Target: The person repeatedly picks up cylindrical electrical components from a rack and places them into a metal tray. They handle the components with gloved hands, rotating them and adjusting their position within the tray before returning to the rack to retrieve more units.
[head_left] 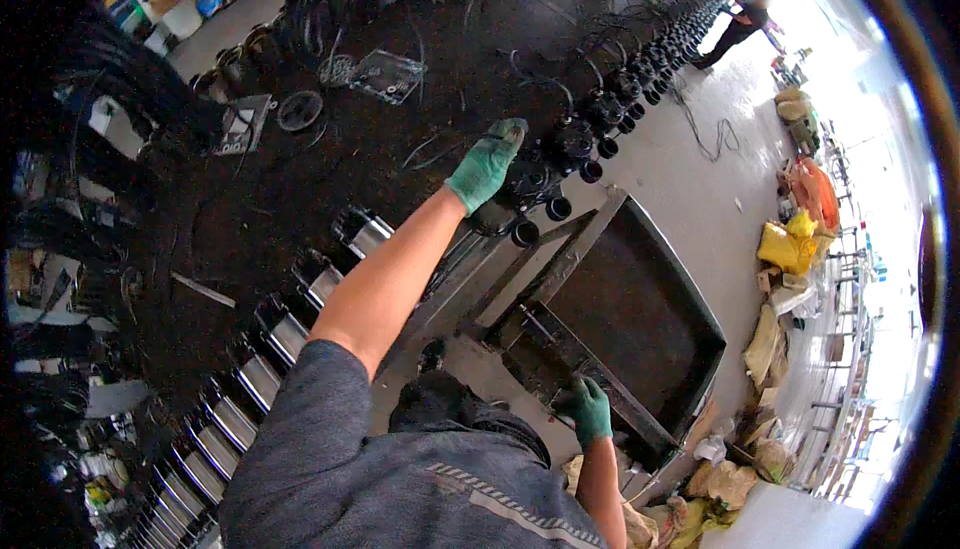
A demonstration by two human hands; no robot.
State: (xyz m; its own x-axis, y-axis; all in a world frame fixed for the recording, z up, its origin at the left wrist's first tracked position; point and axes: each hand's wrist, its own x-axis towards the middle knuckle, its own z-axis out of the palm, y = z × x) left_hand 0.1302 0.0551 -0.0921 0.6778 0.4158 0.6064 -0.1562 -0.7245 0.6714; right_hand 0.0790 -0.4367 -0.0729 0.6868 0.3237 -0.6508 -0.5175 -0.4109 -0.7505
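Observation:
My left hand (487,166), in a green glove with dark fingertips, reaches far forward over the near end of a row of black machine parts (574,141) with round, cup-like ends. Its fingers lie close together and partly merge with the dark background, so their grip is unclear. At the lower right my right hand (592,413), gloved likewise, is closed beside the crossbar (600,374) of a black metal cart (690,374). Whatever its curled fingers hold is hidden. A round black cup end (558,209) sticks out below my left hand.
Left of me runs a row of shiny metal cylinders (261,381). Flat plates (388,77) and a ring (301,111) lie on the dark surface ahead. Yellow sacks (790,246) line the right side. Another person (738,29) stands at the far right, beside the parts row.

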